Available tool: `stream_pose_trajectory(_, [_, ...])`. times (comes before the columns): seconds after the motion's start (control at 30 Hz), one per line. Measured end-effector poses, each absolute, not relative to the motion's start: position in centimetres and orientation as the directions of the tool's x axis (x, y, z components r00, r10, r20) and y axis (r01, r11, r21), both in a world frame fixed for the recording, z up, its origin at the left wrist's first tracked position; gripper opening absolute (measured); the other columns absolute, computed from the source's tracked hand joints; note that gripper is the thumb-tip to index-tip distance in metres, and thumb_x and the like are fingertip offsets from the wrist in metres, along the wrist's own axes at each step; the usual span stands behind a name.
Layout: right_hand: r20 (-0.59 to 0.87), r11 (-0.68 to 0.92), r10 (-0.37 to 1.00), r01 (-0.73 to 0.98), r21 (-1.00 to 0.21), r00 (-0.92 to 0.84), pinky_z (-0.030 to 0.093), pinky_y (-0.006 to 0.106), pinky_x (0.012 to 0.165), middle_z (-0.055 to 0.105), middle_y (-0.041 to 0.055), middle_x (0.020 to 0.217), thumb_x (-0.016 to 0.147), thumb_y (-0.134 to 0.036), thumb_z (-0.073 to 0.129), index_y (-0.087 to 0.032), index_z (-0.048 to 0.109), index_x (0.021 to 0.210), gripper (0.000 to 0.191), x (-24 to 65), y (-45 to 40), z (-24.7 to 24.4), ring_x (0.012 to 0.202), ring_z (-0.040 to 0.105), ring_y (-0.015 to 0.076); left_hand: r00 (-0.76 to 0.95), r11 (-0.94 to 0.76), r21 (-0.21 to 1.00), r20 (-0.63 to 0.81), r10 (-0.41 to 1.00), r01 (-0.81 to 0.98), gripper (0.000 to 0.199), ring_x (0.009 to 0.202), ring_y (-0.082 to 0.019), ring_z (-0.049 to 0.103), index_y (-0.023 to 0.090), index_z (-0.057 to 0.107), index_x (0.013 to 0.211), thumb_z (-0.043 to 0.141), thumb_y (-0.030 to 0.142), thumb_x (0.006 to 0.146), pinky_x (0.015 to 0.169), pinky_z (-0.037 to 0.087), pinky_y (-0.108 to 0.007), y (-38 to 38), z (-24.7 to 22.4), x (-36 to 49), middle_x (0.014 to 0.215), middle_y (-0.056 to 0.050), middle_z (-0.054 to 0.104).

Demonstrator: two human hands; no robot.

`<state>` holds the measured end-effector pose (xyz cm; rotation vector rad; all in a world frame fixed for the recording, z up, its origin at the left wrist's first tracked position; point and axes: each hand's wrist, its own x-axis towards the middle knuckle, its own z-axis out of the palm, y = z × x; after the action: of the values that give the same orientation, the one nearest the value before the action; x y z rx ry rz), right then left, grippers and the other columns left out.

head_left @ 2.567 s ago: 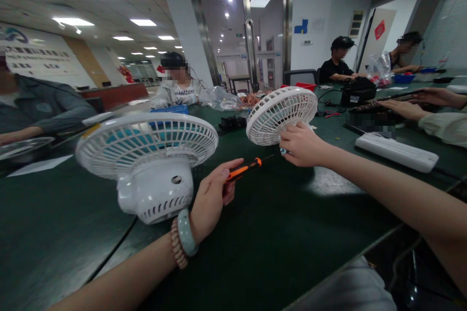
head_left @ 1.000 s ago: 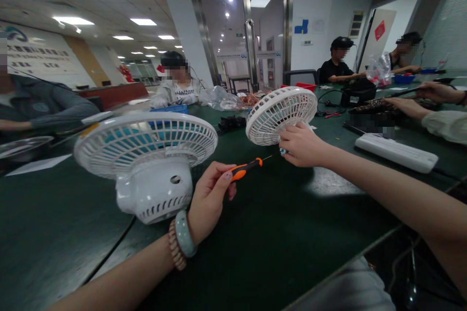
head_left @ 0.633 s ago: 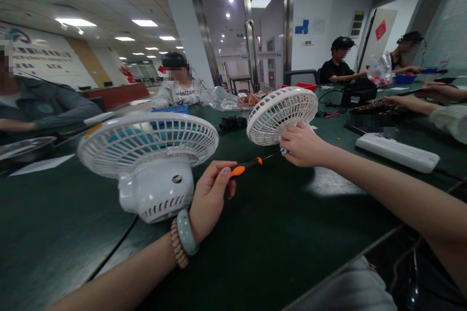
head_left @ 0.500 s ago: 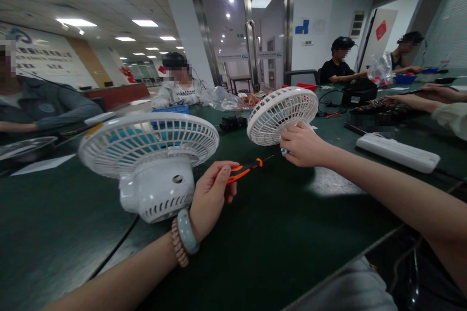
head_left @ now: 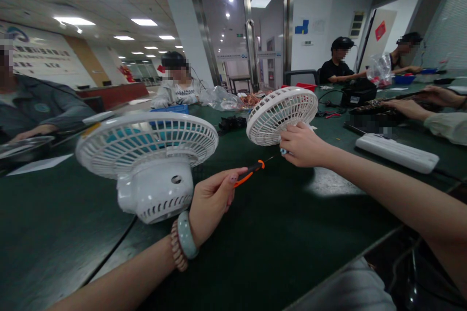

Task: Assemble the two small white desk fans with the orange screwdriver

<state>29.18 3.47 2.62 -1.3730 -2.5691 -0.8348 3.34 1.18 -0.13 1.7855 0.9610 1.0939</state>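
Between the thumb and fingers of my left hand (head_left: 216,192) is the handle of an orange and black screwdriver (head_left: 251,171). Its thin shaft points right, toward my other hand. My right hand (head_left: 301,145) is closed at the underside of a white fan grille (head_left: 280,114), which it holds tilted above the table; the part inside the grip is hidden. To the left of my left hand, a white fan (head_left: 155,184) rests on the table with its slotted motor housing toward me. Light blue blades show through its grille.
A white power strip (head_left: 397,153) lies on the green table (head_left: 255,243) at right. Behind the fans are a blue tray (head_left: 170,109), a clear plastic bag (head_left: 221,98) and a black bag (head_left: 359,93). Several co-workers sit around the table; one's hands (head_left: 410,107) hold a dark object.
My left hand has turned the screwdriver handle a little, and its fingers have shifted slightly right. My right hand and the grille stay in place. A co-worker's hand at left has moved onto a metal-looking object.
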Motion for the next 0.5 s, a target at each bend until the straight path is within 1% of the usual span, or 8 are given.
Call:
stream_pose_trajectory(0.2, [0.337,0.434,0.744,0.801,0.412,-0.577,0.024,0.037,0.075,0.058,0.0124,0.093,0.079,-0.031,0.044,-0.013,0.062,0.085,0.026,29.17,3.45,2.61,0.091,0.044,0.0244,0.329,-0.368,0.926,0.324,0.887,0.080,0.039,0.043,-0.006,0.036,0.013,0.061,0.102,0.048,0.043,0.080,0.040,0.027,-0.020,1.33,-0.16,3.59,0.047,0.005,0.036])
stream_pose_trajectory(0.33, [0.334,0.437,0.745,0.801,0.408,-0.577,0.025,0.036,0.074,0.058,0.0121,0.094,0.079,-0.031,0.045,-0.013,0.062,0.086,0.025,29.15,3.46,2.65,0.091,0.044,0.0245,0.358,-0.360,0.932,0.328,0.874,0.026,0.035,0.046,-0.007,0.036,0.014,0.057,0.106,0.046,0.036,0.081,0.043,0.028,-0.020,1.42,-0.32,3.38,0.050,0.005,0.039])
stream_pose_trajectory(0.5, [0.340,0.435,0.742,0.800,0.412,-0.578,0.025,0.037,0.074,0.058,0.0120,0.094,0.079,-0.030,0.045,-0.013,0.062,0.086,0.026,29.11,3.39,2.69,0.092,0.045,0.0248,0.365,-0.339,0.941,0.308,0.879,0.021,0.035,0.049,-0.008,0.037,0.014,0.054,0.110,0.043,0.030,0.080,0.045,0.029,-0.021,1.62,-0.51,3.14,0.053,0.004,0.041])
